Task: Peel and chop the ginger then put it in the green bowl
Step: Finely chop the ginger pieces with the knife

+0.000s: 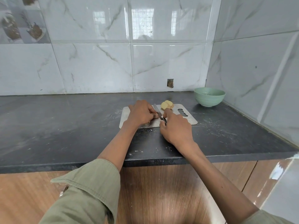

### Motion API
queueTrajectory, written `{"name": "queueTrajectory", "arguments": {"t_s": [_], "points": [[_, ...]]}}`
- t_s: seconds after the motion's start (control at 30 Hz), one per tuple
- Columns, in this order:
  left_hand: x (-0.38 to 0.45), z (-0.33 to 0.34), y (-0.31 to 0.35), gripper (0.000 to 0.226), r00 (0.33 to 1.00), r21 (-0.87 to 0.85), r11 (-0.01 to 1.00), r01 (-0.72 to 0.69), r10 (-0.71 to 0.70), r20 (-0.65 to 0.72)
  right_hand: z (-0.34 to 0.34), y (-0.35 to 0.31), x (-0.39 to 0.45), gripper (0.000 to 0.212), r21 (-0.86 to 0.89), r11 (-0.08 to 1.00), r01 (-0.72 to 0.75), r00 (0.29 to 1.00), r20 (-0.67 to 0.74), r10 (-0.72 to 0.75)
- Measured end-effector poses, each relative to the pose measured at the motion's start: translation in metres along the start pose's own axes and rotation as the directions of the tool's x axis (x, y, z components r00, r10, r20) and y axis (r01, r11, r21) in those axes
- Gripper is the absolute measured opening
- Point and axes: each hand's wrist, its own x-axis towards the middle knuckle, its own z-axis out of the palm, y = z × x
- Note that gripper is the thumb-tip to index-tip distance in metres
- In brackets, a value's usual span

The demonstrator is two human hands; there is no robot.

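From the head view, everything is best placed against the steel cutting board (pixel 186 121) lying on the dark countertop (pixel 64 126). The peeled ginger (pixel 167 104) sits at the board's far edge, just beyond both hands, its pale cut faces up. The left hand (pixel 140 113) is curled over the board's left half, apparently pinning a small piece under its fingertips, though that piece is mostly hidden. The right hand (pixel 175 128) grips the knife (pixel 157 112) by its dark handle at the board's near edge, the blade running away from the body and slightly left, just beside the left fingers. I judge the right hand nearer the big piece. The green bowl (pixel 209 96) stands off the board's far right corner, well apart, in the corner of the marble-tiled walls (pixel 97 62)
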Motion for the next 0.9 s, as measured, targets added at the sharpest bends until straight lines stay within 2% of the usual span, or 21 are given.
{"name": "queueTrajectory", "arguments": {"t_s": [0.1, 0.2, 0.33, 0.53, 0.7, 0.83, 0.9], "points": [[0.002, 0.002, -0.003, 0.008, 1.000, -0.016, 1.000, 0.018, -0.018, 0.018, 0.000, 0.000, 0.003, 0.017, -0.018, 1.000, 0.000, 1.000, 0.011, 0.001], [0.003, 0.003, -0.005, 0.026, 1.000, -0.026, 1.000, -0.012, 0.013, 0.022, 0.002, -0.002, 0.010, 0.014, -0.020, 1.000, 0.008, 0.999, 0.041, -0.007], [0.004, 0.004, -0.006, 0.012, 1.000, -0.065, 0.998, -0.016, 0.018, 0.021, 0.004, -0.001, 0.014, 0.015, -0.013, 1.000, 0.011, 0.998, 0.061, -0.010], [0.007, 0.007, -0.011, 0.016, 1.000, -0.065, 0.998, -0.011, 0.012, 0.012, 0.004, -0.004, 0.003, 0.018, -0.059, 0.998, -0.012, 1.000, 0.006, 0.013], [0.004, 0.003, -0.010, 0.012, 1.000, -0.070, 0.997, -0.023, 0.022, -0.004, 0.002, -0.003, 0.002, 0.018, -0.029, 0.999, -0.028, 1.000, -0.001, 0.028], [0.004, 0.000, -0.012, 0.022, 0.999, -0.111, 0.994, -0.024, 0.028, 0.033, -0.001, -0.003, 0.000, 0.019, -0.002, 1.000, -0.029, 0.999, -0.015, 0.029], [0.004, -0.001, -0.012, 0.015, 0.999, -0.119, 0.993, -0.018, 0.024, 0.045, -0.003, -0.004, 0.000, 0.019, 0.005, 0.999, -0.032, 0.999, -0.019, 0.033]]}}
